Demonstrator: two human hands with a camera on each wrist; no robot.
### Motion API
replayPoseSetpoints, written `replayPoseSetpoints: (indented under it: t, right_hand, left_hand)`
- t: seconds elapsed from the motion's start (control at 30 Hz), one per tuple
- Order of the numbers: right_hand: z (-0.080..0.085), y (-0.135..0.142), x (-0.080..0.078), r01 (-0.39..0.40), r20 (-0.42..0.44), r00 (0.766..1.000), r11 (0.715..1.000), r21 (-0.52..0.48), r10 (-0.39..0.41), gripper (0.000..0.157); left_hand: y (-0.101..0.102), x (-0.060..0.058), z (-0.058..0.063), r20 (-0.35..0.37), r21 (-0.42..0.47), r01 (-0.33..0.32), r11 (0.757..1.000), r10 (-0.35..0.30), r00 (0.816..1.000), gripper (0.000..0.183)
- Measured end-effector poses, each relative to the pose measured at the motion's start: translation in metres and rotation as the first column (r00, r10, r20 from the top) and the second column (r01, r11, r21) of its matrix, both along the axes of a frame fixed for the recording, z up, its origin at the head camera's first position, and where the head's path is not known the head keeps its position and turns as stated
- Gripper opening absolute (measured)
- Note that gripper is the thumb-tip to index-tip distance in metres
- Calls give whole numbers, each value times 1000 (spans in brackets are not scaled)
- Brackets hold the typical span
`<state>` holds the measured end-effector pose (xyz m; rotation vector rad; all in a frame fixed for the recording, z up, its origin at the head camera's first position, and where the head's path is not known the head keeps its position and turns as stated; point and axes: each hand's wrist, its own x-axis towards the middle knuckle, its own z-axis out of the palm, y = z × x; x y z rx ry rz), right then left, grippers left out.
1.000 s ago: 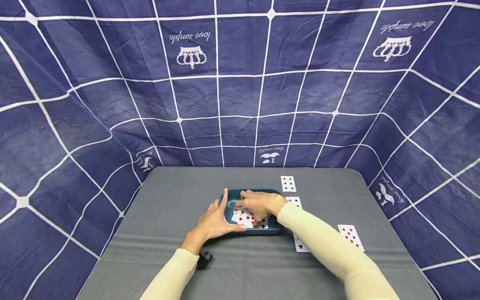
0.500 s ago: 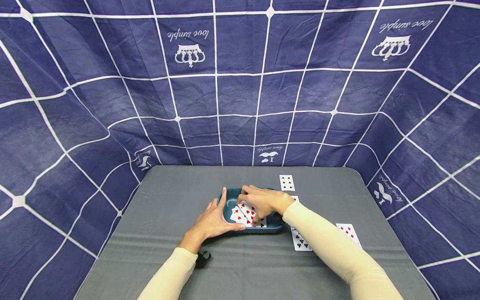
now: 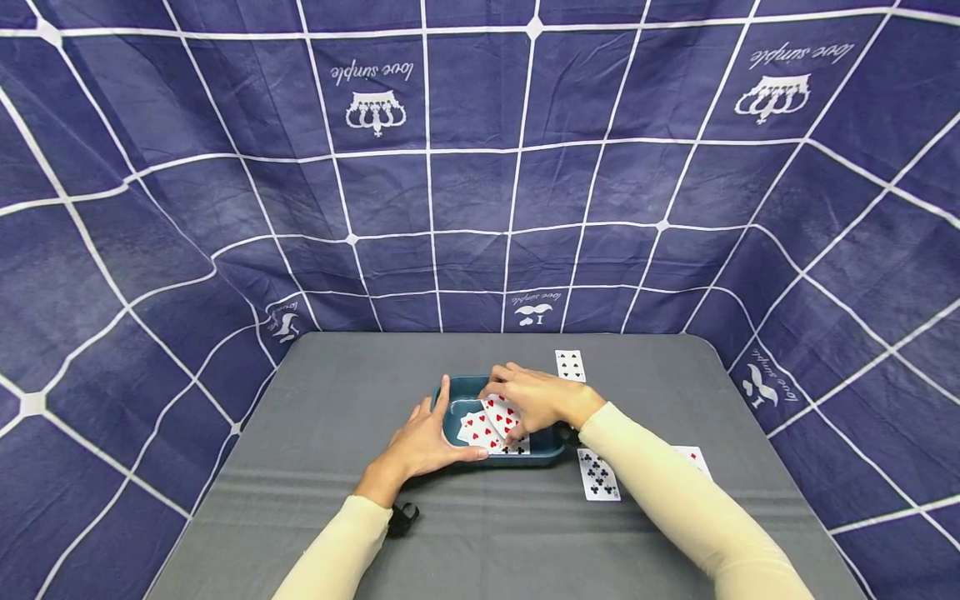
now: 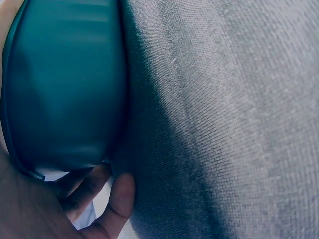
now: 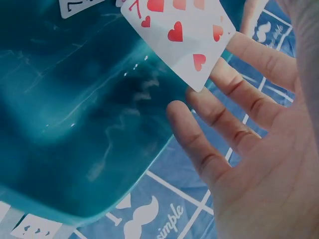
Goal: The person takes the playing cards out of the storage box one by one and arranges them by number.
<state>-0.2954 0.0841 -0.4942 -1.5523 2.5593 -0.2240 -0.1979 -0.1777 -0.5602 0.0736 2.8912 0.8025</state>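
On the grey table (image 3: pixel 352 383), inside the teal tray (image 3: pixel 536 461), a seven of hearts (image 3: pixel 498 416) is pinched, left of the palm, by the right hand (image 3: pixel 534 400), the tray's left edge being touched by the spread left hand (image 3: pixel 425 440).

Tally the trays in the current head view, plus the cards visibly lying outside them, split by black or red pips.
Trays: 1 (blue tray)
Black-pip cards: 2 (far card, near card)
Red-pip cards: 1 (diamond card, partly covered)
Total: 4
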Motion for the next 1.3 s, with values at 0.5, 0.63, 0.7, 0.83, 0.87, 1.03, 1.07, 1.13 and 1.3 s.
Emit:
replayPoseSetpoints:
  t: [0.5,0.63,0.7,0.83,0.87,1.03,1.07,1.13,1.3]
  right_hand:
    - [6,39,2,82,-19,996,995,-57,-84,85]
    - [7,51,3,111,5,994,990,-85,-111,82]
    - [7,57,3,126,15,992,988,-92,-126,82]
    - [6,68,3,164,28,986,982,-96,-162,81]
    - [6,70,3,174,31,985,980,-96,-172,81]
    - [4,83,3,198,45,980,973,-115,-194,80]
    - [4,86,2,198,41,980,973,-119,-194,80]
    - [3,91,2,204,47,979,970,-129,-199,80]
    - [2,106,1,233,58,972,961,-147,-227,79]
  left_hand:
    - [0,0,0,10,0,-4,1000,4,1000,161]
    - [0,0,0,6,-4,-5,1000,5,1000,161]
    - [0,0,0,5,-6,-5,1000,5,1000,161]
    - [0,0,-1,9,-2,-10,1000,10,1000,162]
    - [0,0,-1,10,-1,-11,1000,11,1000,162]
    - [0,0,-1,9,4,-12,1000,12,1000,162]
    - [0,0,-1,6,4,-12,1000,12,1000,162]
    - [0,0,-1,5,3,-11,1000,11,1000,162]
    - [0,0,-1,6,-1,-5,1000,5,1000,162]
